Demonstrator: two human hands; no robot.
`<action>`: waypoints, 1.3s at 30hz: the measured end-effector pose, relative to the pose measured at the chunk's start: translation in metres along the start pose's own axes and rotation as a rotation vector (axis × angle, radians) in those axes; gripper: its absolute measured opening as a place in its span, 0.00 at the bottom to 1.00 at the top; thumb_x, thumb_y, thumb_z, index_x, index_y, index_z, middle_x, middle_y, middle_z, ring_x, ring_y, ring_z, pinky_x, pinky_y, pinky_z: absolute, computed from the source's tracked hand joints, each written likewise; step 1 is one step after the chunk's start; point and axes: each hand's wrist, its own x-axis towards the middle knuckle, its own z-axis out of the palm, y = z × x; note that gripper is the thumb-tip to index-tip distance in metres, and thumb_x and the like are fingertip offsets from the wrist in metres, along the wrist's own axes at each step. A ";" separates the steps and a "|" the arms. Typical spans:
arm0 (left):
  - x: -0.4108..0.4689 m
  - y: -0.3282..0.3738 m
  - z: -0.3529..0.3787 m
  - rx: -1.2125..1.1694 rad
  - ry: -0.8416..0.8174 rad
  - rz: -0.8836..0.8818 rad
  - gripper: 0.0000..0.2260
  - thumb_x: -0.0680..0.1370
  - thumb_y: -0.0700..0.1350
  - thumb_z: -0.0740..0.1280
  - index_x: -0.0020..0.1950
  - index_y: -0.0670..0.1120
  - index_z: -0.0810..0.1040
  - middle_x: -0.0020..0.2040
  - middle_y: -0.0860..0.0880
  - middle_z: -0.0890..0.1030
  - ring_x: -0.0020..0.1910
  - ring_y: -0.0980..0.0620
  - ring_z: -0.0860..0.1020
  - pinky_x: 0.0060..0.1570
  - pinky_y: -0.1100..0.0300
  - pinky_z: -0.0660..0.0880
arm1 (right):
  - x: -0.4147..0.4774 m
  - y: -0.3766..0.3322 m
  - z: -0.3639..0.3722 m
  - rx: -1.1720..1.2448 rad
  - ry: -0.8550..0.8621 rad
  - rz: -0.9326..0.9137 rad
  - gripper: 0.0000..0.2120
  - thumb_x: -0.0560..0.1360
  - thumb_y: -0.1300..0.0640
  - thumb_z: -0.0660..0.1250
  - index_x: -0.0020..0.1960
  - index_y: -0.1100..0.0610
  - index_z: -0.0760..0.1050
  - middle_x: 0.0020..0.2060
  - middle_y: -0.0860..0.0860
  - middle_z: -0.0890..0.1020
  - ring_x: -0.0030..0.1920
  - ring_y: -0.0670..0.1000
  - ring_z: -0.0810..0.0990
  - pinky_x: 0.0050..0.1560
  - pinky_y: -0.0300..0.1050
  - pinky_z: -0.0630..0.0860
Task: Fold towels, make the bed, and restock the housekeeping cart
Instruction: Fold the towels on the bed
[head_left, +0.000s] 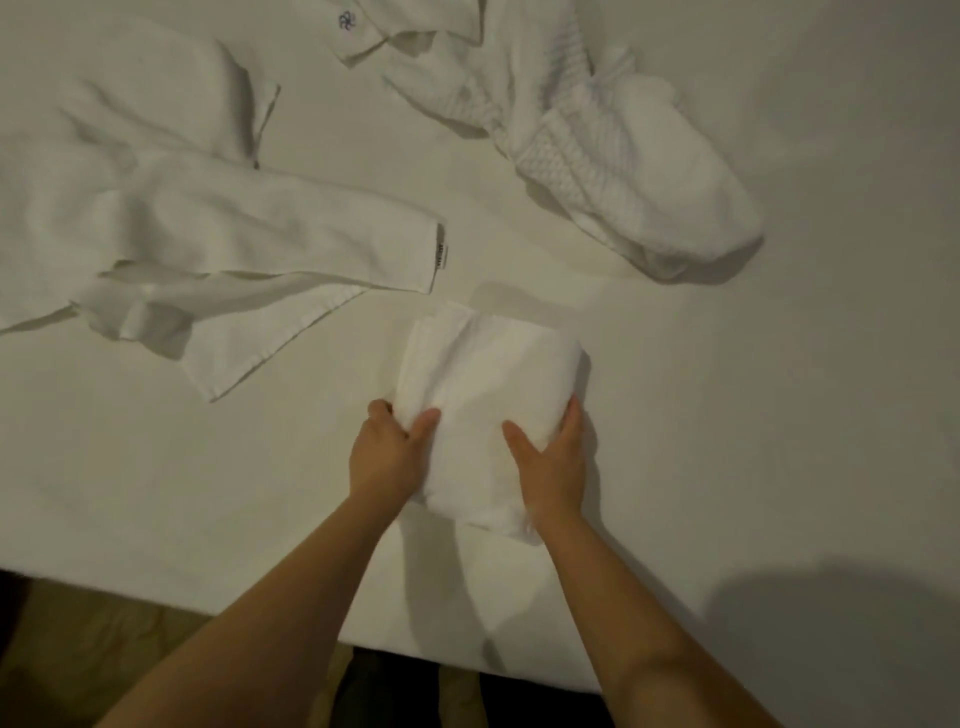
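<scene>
A folded white towel (485, 384) lies on the white bed sheet (779, 415) near the front edge. My left hand (388, 456) grips its left side, thumb on top and fingers tucked around the edge. On the towel's right side my right hand (551, 467) holds it the same way. To the far left lies an unfolded white towel (208, 223) with a small label at one corner. At the far right sits a crumpled, waffle-textured white towel (613, 150).
Another white cloth with a dark embroidered logo (363, 31) lies at the top edge. The bed's front edge (208, 608) runs across the bottom, with brownish floor (104, 654) below it. A dark shadow falls on the sheet at lower right.
</scene>
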 end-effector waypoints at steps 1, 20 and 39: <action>0.003 0.003 -0.003 0.014 -0.042 -0.036 0.29 0.77 0.62 0.59 0.62 0.37 0.67 0.57 0.36 0.76 0.55 0.37 0.76 0.48 0.52 0.69 | 0.003 -0.001 -0.004 0.142 -0.059 0.079 0.32 0.71 0.51 0.74 0.70 0.57 0.65 0.64 0.55 0.75 0.59 0.54 0.76 0.55 0.43 0.73; -0.090 0.250 0.156 0.235 -0.740 0.374 0.29 0.79 0.42 0.65 0.76 0.42 0.55 0.67 0.41 0.72 0.63 0.43 0.74 0.57 0.57 0.70 | 0.090 0.068 -0.302 -0.172 0.271 0.155 0.34 0.76 0.51 0.66 0.77 0.57 0.55 0.74 0.59 0.61 0.72 0.58 0.62 0.71 0.49 0.60; -0.011 0.229 -0.003 -0.192 -0.233 0.125 0.08 0.78 0.38 0.61 0.55 0.46 0.77 0.43 0.49 0.80 0.44 0.49 0.78 0.41 0.59 0.69 | 0.171 -0.083 -0.152 -0.559 0.031 -0.424 0.36 0.75 0.51 0.66 0.77 0.51 0.52 0.76 0.52 0.55 0.75 0.55 0.54 0.71 0.50 0.57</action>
